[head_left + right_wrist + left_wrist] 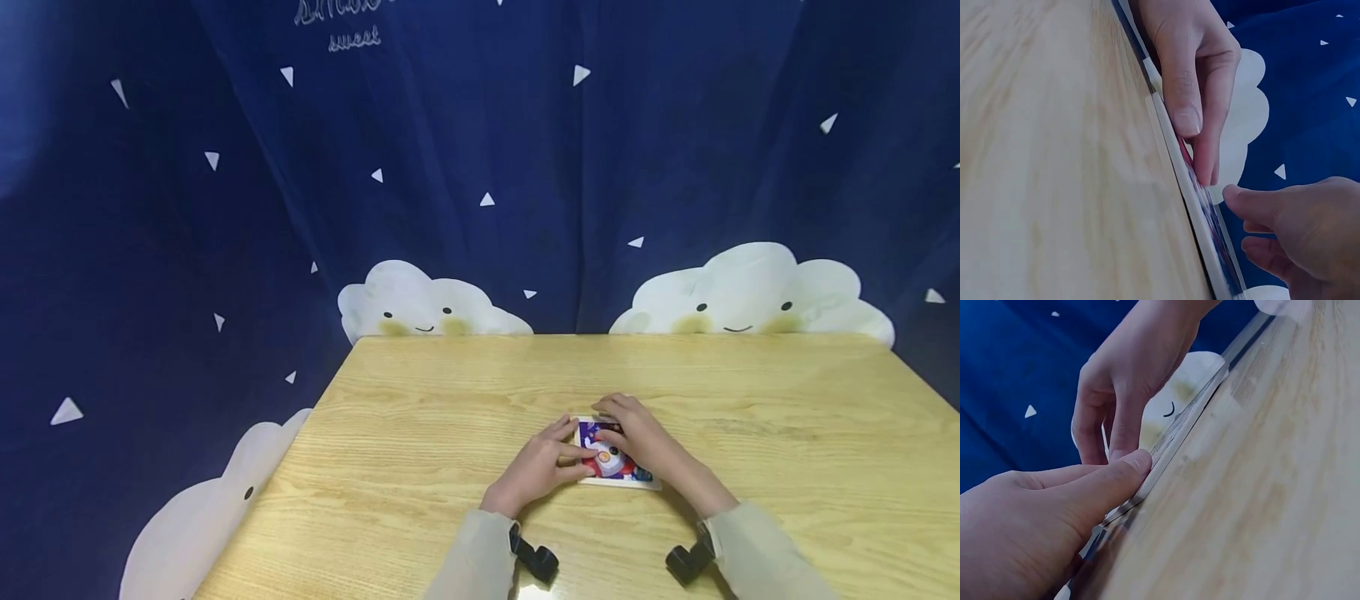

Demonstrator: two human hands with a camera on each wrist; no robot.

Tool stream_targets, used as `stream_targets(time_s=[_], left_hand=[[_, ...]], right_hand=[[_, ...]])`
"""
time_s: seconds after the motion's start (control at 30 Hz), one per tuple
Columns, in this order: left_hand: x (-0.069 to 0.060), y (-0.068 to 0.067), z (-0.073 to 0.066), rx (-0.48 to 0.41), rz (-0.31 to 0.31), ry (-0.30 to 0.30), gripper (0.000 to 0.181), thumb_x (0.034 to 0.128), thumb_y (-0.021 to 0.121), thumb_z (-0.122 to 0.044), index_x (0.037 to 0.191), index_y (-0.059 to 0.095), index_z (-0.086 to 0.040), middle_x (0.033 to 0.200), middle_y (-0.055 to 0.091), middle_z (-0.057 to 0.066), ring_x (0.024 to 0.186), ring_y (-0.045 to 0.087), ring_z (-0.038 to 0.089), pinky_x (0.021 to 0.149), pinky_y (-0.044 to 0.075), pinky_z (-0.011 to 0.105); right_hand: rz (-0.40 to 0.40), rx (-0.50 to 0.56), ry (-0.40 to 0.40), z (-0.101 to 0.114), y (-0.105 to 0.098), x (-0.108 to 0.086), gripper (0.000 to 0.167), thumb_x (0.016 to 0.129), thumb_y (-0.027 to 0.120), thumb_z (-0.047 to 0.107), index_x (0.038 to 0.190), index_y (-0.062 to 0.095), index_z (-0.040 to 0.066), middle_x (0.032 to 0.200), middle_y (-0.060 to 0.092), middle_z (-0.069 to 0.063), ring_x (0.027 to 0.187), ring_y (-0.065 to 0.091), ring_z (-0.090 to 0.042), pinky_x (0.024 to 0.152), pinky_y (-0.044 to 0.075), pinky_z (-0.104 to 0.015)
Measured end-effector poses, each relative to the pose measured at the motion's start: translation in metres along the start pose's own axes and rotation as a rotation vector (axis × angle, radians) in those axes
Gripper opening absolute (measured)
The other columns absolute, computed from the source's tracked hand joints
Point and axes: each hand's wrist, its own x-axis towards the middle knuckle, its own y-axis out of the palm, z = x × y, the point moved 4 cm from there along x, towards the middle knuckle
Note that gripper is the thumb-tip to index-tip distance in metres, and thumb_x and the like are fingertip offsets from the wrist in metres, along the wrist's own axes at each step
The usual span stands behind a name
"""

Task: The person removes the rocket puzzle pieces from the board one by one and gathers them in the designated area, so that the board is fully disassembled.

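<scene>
A flat picture board [609, 462] with a white edge and a cartoon snowman lies on the table; in the right wrist view the board [1186, 169] is seen nearly edge-on. My left hand [536, 467] rests at its left side, fingers stretched over the picture. The left wrist view has the left hand [1041, 519] with its thumb at the board's near edge. Over the upper right part is my right hand [645, 437], its thumb above the picture and its fingers by the far edge. In the right wrist view the right hand [1310, 231] shows loosely bent fingers, with nothing visible between them.
The light wooden table [420, 450] extends around the board on all sides. A dark blue curtain [450, 150] with white triangles and smiling clouds hangs behind and to the left. Black wrist cameras [542, 563] are strapped near both sleeves.
</scene>
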Motion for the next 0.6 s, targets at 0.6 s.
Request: stream_targets(time_s=[0.6], left_hand=[[-0.001, 0.001, 0.001, -0.005, 0.0, 0.004, 0.034, 0.0946, 0.061, -0.04, 0.127, 0.065, -0.03, 0.157, 0.038, 0.009, 0.149, 0.031, 0.02, 0.121, 0.032, 0.047]], right_hand=[[0.157, 0.04, 0.055, 0.0, 0.01, 0.012, 0.011, 0.088, 0.07, 0.008, 0.097, 0.067, 0.001, 0.094, 0.062, -0.009, 0.089, 0.054, -0.021, 0.081, 0.052, -0.043]])
